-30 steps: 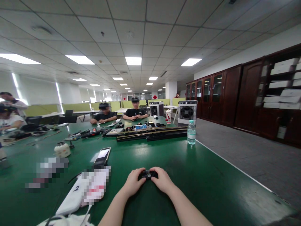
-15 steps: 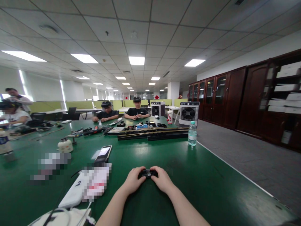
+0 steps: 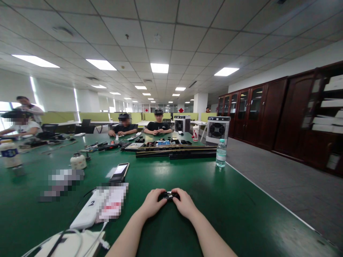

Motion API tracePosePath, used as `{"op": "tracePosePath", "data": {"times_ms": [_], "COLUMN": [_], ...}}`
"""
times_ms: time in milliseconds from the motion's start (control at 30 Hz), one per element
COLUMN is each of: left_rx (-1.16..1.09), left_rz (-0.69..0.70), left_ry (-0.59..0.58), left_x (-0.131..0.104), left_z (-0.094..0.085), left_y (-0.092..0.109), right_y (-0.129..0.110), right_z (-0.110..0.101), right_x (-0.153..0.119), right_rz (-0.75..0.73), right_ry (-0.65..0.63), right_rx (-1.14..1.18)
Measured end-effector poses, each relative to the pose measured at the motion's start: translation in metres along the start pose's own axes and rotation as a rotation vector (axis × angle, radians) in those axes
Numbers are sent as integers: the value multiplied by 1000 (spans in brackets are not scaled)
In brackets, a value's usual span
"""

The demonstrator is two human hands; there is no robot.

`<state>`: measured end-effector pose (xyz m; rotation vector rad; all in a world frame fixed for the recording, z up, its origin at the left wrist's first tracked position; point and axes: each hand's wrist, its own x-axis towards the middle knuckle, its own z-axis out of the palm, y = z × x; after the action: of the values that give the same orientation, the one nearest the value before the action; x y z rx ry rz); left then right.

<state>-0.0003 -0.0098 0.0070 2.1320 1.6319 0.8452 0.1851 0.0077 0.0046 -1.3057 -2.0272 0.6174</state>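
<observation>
Head cam: small black part (image 3: 168, 195) sits on the green table (image 3: 227, 200) at about 6 o'clock, pinched from both sides. Left hand (image 3: 152, 202) and right hand (image 3: 184, 202) rest palm-down, fingers curled tight on its ends, forearms angling in. Phone (image 3: 120, 171) lies at 10 o'clock, water bottle (image 3: 221, 153) at 1 o'clock.

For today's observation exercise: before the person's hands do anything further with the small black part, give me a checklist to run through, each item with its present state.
1. Both hands on the part: left hand and right hand grip the small black part from either side: ok.
2. Part resting over the green table: ok.
3. Part's orientation and detail readable: cannot tell, too small and largely covered.
4. Phone apart from the hands: ok.
5. Water bottle upright, away from the hands: ok.
</observation>
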Motion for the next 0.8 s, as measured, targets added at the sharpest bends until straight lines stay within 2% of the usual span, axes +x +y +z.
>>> {"op": "tracePosePath", "data": {"times_ms": [367, 800], "left_rx": [32, 27], "left_rz": [12, 8], "left_ry": [19, -14], "left_x": [1, 1], "left_z": [2, -1], "left_y": [-1, 0], "right_y": [8, 2], "right_z": [3, -1], "right_x": [5, 3], "right_rz": [-10, 4], "right_ry": [-18, -17], "right_rx": [25, 37]}}
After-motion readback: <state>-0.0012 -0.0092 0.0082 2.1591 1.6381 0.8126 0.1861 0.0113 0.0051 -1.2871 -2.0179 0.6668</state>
